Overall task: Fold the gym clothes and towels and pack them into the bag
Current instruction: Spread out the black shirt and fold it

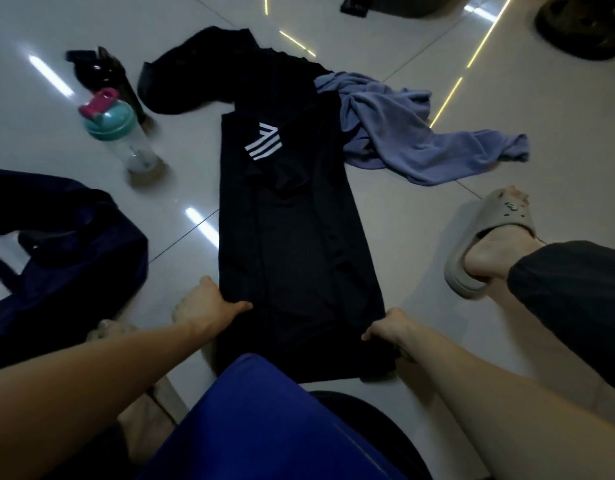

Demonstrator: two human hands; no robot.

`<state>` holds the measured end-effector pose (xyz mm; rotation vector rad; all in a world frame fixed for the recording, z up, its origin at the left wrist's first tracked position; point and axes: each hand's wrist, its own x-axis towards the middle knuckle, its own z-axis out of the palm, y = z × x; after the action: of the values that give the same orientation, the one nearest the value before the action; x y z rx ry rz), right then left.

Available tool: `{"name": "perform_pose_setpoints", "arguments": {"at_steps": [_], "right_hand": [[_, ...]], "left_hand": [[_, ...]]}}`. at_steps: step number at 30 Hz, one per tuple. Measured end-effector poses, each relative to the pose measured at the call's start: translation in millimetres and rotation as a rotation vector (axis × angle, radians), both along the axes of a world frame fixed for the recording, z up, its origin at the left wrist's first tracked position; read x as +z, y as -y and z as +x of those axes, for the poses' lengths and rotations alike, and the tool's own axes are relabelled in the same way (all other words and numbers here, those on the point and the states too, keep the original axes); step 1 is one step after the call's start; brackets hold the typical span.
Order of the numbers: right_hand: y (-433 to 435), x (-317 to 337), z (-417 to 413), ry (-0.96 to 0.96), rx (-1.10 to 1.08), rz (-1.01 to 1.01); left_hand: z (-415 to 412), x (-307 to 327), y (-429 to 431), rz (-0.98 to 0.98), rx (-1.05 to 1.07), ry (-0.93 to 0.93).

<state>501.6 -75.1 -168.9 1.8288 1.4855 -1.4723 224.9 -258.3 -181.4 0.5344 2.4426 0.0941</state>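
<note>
Fingers of the left hand (209, 306) and right hand (390, 329) clamp the near corners of a black garment (292, 220), flat on the floor (410, 237) beyond them; carrying both corners forward evenly should keep the fold square.

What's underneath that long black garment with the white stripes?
The striped garment lies on floor tiles; its far end overlaps another black garment and the blue towel's edge. How far they reach beneath is hidden.
</note>
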Motion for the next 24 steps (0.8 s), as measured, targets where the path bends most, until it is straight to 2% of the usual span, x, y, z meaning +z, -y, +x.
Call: {"name": "perform_pose_setpoints", "arguments": {"at_steps": [6, 10, 14, 18, 21, 24], "right_hand": [[-4.4, 11.3, -17.8, 0.016, -0.030, 0.016], [-11.6, 28.9, -27.5, 0.008, -0.074, 0.006], [-24.8, 43.6, -33.6, -0.064, -0.155, 0.008], [-38.1, 60.1, -42.2, -0.142, -0.174, 0.078], [-50.6, 68.9, -51.1, -0.276, -0.172, 0.111], [-62.7, 85.9, -59.6, -0.308, -0.134, 0.114]], "left_hand": [[29.1, 1.0, 9.2, -0.020, 0.177, 0.361], [28.8, 12.9, 7.3, 0.220, 0.371, 0.547], [10.3, 23.1, 2.5, 0.411, 0.505, 0.572], [-5.3, 29.9, -8.7, 0.407, 0.582, 0.550], [-15.8, 43.7, -24.3, 0.428, 0.573, 0.537], [-25.5, 71.3, -38.1, 0.415, 0.506, 0.629]]}}
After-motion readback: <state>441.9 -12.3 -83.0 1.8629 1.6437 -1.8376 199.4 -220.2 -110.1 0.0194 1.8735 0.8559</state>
